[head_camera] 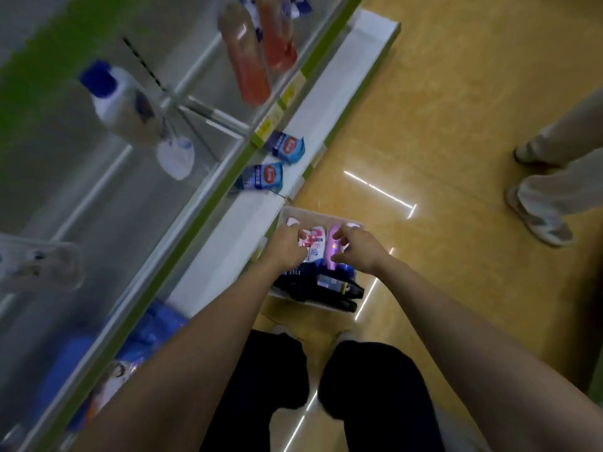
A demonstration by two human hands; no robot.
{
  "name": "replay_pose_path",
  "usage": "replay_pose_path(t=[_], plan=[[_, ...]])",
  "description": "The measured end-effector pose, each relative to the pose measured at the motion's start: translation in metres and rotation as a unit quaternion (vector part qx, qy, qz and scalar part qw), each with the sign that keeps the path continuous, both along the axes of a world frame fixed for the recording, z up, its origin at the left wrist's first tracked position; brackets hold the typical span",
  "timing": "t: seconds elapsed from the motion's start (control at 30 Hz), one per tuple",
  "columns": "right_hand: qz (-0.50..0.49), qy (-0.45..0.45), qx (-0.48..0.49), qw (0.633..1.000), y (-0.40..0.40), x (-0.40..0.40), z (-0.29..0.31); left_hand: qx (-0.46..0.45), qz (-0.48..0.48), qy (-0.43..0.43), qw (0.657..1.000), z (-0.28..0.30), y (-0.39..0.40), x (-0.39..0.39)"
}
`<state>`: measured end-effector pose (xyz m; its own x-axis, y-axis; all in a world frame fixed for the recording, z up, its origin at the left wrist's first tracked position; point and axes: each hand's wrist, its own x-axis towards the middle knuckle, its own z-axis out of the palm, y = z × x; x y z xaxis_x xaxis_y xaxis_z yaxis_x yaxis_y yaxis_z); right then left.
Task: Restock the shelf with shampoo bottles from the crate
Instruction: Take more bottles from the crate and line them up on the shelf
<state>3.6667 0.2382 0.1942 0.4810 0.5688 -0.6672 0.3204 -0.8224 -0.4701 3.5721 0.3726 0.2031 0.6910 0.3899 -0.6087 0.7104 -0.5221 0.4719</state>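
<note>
I reach both arms down into the white crate on the yellow floor, just beside the bottom shelf. My left hand curls its fingers onto a white-and-pink bottle — whether it truly grips, I cannot tell. My right hand pinches the purple bottle between thumb and fingers. Dark bottles lie at the crate's near end. Two blue packs sit on the shelf.

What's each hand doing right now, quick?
Left hand: fingers curled round a white and pink bottle in the crate.
Right hand: gripping the purple bottle.
</note>
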Motion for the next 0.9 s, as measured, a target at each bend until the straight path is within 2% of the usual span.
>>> replay_pose_path(t=[0.3,0.47,0.6,0.7,0.77,0.83,0.9], plan=[[0.061,-0.006,-0.01,0.998,0.032,0.016,-0.234,0.037,0.02,0.079,0.996,-0.226,0.029,0.004],[0.146,-0.055,-0.021,0.988,0.047,0.028,-0.329,0.066,0.028,0.08,0.994,-0.319,0.038,0.026],[0.275,-0.086,-0.055,0.956,0.058,0.028,-0.373,0.1,-0.003,0.15,0.984,-0.365,0.031,0.033],[0.368,-0.11,-0.091,0.919,0.061,0.024,-0.392,0.218,-0.087,0.185,0.954,-0.386,0.028,0.034],[0.398,-0.137,-0.105,0.901,0.064,0.026,-0.4,0.259,-0.115,0.193,0.94,-0.397,0.029,0.036],[0.417,-0.158,-0.117,0.887,0.068,0.03,-0.402,0.246,-0.116,0.203,0.941,-0.407,0.031,0.038],[0.435,-0.18,-0.124,0.874,0.071,0.034,-0.401,0.198,-0.062,0.214,0.955,-0.413,0.032,0.037]])
